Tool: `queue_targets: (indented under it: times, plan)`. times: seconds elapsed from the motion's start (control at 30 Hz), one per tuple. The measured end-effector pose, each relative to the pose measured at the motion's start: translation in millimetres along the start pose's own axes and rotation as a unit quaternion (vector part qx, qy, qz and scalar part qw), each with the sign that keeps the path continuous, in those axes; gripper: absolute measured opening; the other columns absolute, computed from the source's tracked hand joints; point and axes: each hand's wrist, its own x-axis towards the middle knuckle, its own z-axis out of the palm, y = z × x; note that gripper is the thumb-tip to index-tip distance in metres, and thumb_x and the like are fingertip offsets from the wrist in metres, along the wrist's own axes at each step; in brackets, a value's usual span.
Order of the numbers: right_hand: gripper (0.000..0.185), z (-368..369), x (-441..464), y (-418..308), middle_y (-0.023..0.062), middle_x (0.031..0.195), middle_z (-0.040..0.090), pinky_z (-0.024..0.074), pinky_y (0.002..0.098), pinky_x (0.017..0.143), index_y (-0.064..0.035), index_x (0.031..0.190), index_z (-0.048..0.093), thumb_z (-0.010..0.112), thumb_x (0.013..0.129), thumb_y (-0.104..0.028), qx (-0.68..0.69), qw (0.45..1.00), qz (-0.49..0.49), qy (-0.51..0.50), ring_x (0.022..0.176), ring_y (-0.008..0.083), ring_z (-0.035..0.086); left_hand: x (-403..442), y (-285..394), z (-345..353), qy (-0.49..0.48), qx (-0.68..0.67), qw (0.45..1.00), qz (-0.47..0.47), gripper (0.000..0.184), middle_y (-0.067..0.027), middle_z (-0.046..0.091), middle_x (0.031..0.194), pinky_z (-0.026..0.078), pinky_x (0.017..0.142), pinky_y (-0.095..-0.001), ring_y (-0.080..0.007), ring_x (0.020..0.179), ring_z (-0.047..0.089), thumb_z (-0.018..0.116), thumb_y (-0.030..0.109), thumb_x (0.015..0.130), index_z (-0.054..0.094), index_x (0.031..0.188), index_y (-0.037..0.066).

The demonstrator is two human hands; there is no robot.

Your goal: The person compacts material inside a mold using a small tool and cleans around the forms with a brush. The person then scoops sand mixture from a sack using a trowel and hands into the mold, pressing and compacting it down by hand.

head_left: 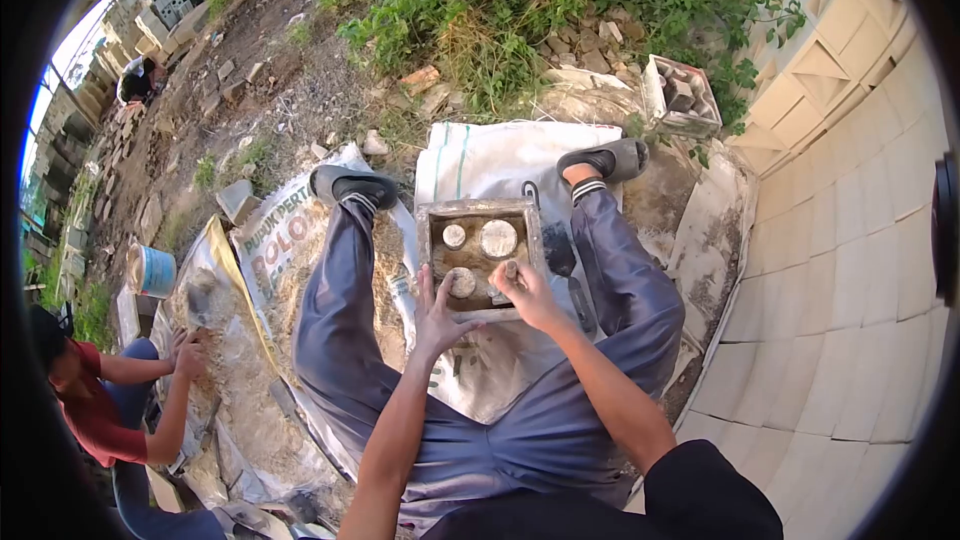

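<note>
Round discs sat in a square box.
At its near edge, left hand splayed fingers apart; right hand pinched a lump.

Outdoor work yard | pale block stack | spread sacks | weeds | distant blocks, probably

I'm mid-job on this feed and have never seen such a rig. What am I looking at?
There is no machine: one camera, worn on the head of a seated person, looks forward and down at two bare hands. Between the spread legs, a shallow box sits on pale sacking, with whitish round pieces inside. The left hand rests on the box's near left side; the right hand, over its near right part, pinches a small greyish piece, too small to identify. Another person is at the picture's left.
</note>
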Motion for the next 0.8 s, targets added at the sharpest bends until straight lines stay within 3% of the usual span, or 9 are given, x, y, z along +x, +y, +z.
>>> queue_targets:
  times: [0.07, 0.1, 0.13, 0.2, 0.33, 0.47, 0.63, 0.73, 0.8]
  plan:
    - [0.055, -10.1, -2.8, -3.2, 0.0142, 0.121, 0.059, 0.0324, 0.0374, 0.105, -0.0041, 0.122, 0.052, 0.044, 0.097, -0.053, 0.256, 0.966, -0.018, -0.042, 0.121, 0.0242, 0.049, -2.5, 0.5, 1.8, 0.0, -0.004, 1.0, 0.002, 0.112, -0.0241, 0.008, 0.155, 0.02, 0.115, -0.049, -0.0398, 0.144, 0.008, 0.089, 0.046, 0.051, 0.037, 0.145, 0.014]
    - [0.08, -16.9, -5.8, -9.7, 0.0151, 0.138, 0.048, 0.0156, 0.0378, 0.114, -0.0029, 0.136, 0.045, 0.027, 0.093, -0.068, 0.353, 0.929, -0.021, -0.11, 0.136, 0.0246, 0.033, -1.0, 0.4, 1.6, 0.006, -0.005, 1.0, 0.006, 0.112, -0.0241, 0.009, 0.155, 0.02, 0.115, -0.0491, -0.0399, 0.144, 0.008, 0.089, 0.045, 0.051, 0.037, 0.144, 0.014]
    - [0.08, -22.2, -8.9, -14.5, 0.0151, 0.138, 0.048, 0.0156, 0.0378, 0.114, -0.0029, 0.136, 0.045, 0.027, 0.093, -0.068, 0.355, 0.928, -0.018, -0.108, 0.136, 0.0246, 0.033, -2.0, 0.2, 1.6, 0.012, -0.005, 1.0, 0.011, 0.112, -0.0242, 0.009, 0.155, 0.02, 0.115, -0.0491, -0.04, 0.144, 0.009, 0.09, 0.045, 0.05, 0.037, 0.144, 0.014]
    - [0.091, -32.8, -8.6, -21.3, 0.0208, 0.144, 0.04, 0.0152, 0.0375, 0.114, 0.0034, 0.141, 0.037, 0.018, 0.092, -0.071, 0.578, 0.8, 0.006, -0.162, 0.138, 0.027, 0.03, -1.9, 0.3, 1.7, 0.008, -0.005, 1.0, 0.008, 0.111, -0.0246, 0.01, 0.155, 0.02, 0.115, -0.0494, -0.0403, 0.144, 0.009, 0.09, 0.044, 0.051, 0.037, 0.144, 0.014]
    - [0.095, -39.2, -7.8, -14.9, 0.0229, 0.149, 0.031, 0.0097, 0.0383, 0.118, 0.0079, 0.143, 0.029, 0.014, 0.091, -0.071, 0.659, 0.738, 0.001, -0.149, 0.142, 0.0292, 0.022, -1.3, 2.1, -0.2, 0.008, -0.007, 1.0, 0.006, 0.11, -0.0255, 0.011, 0.155, 0.021, 0.115, -0.0496, -0.0413, 0.144, 0.009, 0.09, 0.044, 0.051, 0.039, 0.143, 0.012]
    - [0.084, -37.7, -11.5, -17.0, 0.0225, 0.151, 0.027, 0.0109, 0.0395, 0.118, 0.0072, 0.144, 0.027, 0.02, 0.096, -0.062, 0.666, 0.738, 0.0, -0.106, 0.143, 0.0312, 0.021, -1.5, -2.0, 2.2, -0.002, -0.009, 1.0, 0.006, 0.112, -0.0225, 0.004, 0.156, 0.018, 0.116, -0.0492, -0.041, 0.144, 0.004, 0.09, 0.044, 0.051, 0.035, 0.144, 0.016]
    - [0.063, -38.6, -11.9, -22.8, 0.024, 0.151, 0.026, 0.0121, 0.0387, 0.117, 0.008, 0.143, 0.029, 0.03, 0.099, -0.037, 0.633, 0.765, -0.004, -0.121, 0.142, 0.0298, 0.023, -0.9, 3.6, -0.2, 0.011, -0.002, 1.0, 0.009, 0.109, -0.0251, 0.01, 0.155, 0.021, 0.115, -0.0498, -0.0414, 0.144, 0.01, 0.089, 0.046, 0.051, 0.04, 0.142, 0.012]
    - [0.061, -35.9, -9.7, -20.6, 0.027, 0.15, 0.027, 0.0141, 0.0391, 0.117, 0.0112, 0.141, 0.03, 0.036, 0.092, -0.025, 0.641, 0.749, -0.036, -0.162, 0.141, 0.03, 0.026, -1.7, 1.9, -1.7, 0.013, 0.001, 1.0, 0.012, 0.11, -0.0242, 0.01, 0.155, 0.021, 0.115, -0.0495, -0.0407, 0.144, 0.01, 0.089, 0.046, 0.05, 0.04, 0.142, 0.013]
    - [0.062, -34.2, -11.4, -21.2, 0.0292, 0.148, 0.03, 0.0157, 0.0396, 0.116, 0.014, 0.139, 0.031, 0.039, 0.088, -0.021, 0.622, 0.776, 0.013, -0.1, 0.14, 0.0311, 0.028, -2.6, 1.8, 0.1, 0.013, -0.001, 1.0, 0.005, 0.111, -0.0233, 0.01, 0.155, 0.021, 0.115, -0.0493, -0.0402, 0.144, 0.01, 0.09, 0.045, 0.049, 0.039, 0.143, 0.013]
